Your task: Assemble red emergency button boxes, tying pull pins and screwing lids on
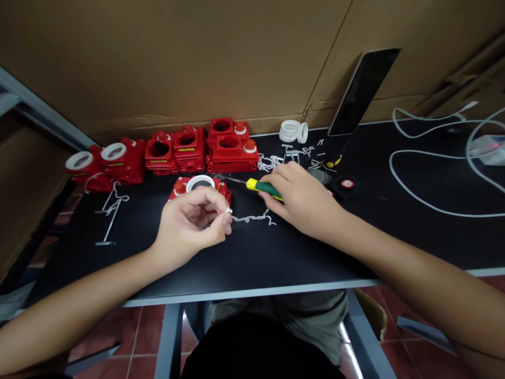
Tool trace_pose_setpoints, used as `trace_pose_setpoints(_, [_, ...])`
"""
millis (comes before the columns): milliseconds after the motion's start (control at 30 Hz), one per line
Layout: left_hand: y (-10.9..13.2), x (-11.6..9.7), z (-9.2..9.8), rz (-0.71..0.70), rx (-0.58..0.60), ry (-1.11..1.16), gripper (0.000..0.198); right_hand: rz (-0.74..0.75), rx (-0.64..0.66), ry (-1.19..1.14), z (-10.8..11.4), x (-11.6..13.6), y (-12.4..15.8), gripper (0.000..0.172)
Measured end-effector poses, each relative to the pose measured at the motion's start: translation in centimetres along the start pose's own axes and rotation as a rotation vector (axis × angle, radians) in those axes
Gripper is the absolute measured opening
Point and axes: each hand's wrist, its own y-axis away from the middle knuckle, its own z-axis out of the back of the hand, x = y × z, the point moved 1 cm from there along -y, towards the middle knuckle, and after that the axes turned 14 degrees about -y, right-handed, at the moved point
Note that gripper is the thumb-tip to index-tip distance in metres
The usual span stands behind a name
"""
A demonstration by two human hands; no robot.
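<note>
Between the thumb and forefinger of my left hand [193, 221] is the end of a thin white chain [252, 218], which trails to the right over the black table. My right hand [295, 197] is wrapped around the green and yellow handle of a screwdriver [263, 187]. Its shaft points left, toward some small dark bits lying on the table. Just behind my left hand sits a red housing [225, 192] with a white ring [200, 182] on top; my fingers hide part of it.
Several more red housings [232, 155] line the back left. Metal T-shaped rods [110, 223] lie at the left. Toward the back are white rings [290, 130], loose screws [315, 152] and a leaning phone [363, 92]. A white cable [430, 200] loops across the right side.
</note>
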Motion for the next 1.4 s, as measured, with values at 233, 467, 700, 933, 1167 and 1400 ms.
trace_pose_setpoints(233, [0.1, 0.7, 0.2, -0.030, -0.041, 0.116, 0.029, -0.075, -0.103, -0.493, 6.0, -1.5, -0.3, 0.007])
trace_pose_setpoints(467, [0.3, 0.7, 0.6, -0.067, -0.036, 0.132, 0.031, 0.235, 0.063, -0.687, 8.0, -0.8, 0.0, 0.005])
trace_pose_setpoints(700, [-0.2, -0.2, 0.5, -0.065, 0.020, 0.139, 0.039, 0.248, 0.010, -0.621, 6.6, -0.2, 0.3, 0.005])
trace_pose_setpoints(933, [0.1, 0.1, 0.3, -0.092, 0.053, 0.181, 0.026, 0.252, 0.053, -0.576, 6.7, -0.2, 0.4, 0.005])
trace_pose_setpoints(1167, [0.0, 0.0, 0.2, -0.084, 0.071, 0.213, 0.021, 0.238, 0.046, -0.543, 6.6, -0.2, 0.5, 0.007])
trace_pose_setpoints(1400, [-0.2, 0.3, 0.2, -0.131, 0.093, 0.272, 0.016, 0.230, 0.012, -0.498, 6.4, 0.0, 0.4, 0.022])
